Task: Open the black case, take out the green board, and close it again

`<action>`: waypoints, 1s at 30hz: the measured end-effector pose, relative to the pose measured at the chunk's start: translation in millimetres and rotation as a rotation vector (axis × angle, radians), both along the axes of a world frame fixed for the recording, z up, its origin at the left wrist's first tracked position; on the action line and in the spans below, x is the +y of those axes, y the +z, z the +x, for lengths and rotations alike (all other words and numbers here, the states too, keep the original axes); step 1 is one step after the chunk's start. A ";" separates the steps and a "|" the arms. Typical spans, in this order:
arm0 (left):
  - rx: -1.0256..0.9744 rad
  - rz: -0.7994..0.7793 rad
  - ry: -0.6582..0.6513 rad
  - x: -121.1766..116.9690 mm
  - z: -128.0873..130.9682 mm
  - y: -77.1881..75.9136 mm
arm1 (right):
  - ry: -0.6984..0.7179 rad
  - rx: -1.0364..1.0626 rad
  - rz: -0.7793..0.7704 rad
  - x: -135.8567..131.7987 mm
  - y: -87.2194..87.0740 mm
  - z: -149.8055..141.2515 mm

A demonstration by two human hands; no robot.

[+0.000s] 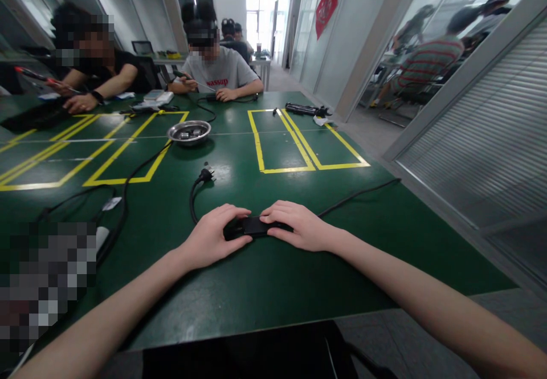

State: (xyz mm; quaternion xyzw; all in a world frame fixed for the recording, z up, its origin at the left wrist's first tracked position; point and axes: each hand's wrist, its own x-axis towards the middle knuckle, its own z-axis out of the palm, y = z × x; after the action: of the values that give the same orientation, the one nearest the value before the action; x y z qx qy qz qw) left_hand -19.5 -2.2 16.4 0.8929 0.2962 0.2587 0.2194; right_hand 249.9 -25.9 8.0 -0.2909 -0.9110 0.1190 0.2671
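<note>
Legible: "wassup", red letters (217,82) on grey T-shirt (236,66). Red sign (327,4) on glass wall (321,70): marking too blurred to read. White tag (111,203): illegible.

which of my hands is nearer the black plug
Left. Your left hand is just this side of the plug, at the left end of the black box; your right hand is farther right, at its other end.
</note>
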 end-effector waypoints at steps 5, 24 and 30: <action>0.017 -0.079 0.027 -0.3 1.7 4.2 | -0.090 0.017 -0.075 -2.0 1.5 -1.3; 0.072 -0.104 0.026 0.6 4.0 9.3 | -0.145 0.106 -0.234 0.3 3.8 5.8; 0.070 -0.100 0.028 0.6 5.6 8.7 | -0.151 0.101 -0.231 0.0 5.2 3.5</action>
State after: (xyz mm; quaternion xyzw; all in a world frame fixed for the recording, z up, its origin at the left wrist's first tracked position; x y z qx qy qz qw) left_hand -13.9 -1.6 25.1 0.8851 0.3288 0.2152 0.2495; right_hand 253.5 -25.9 13.2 -0.3812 -0.8520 0.2172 0.2857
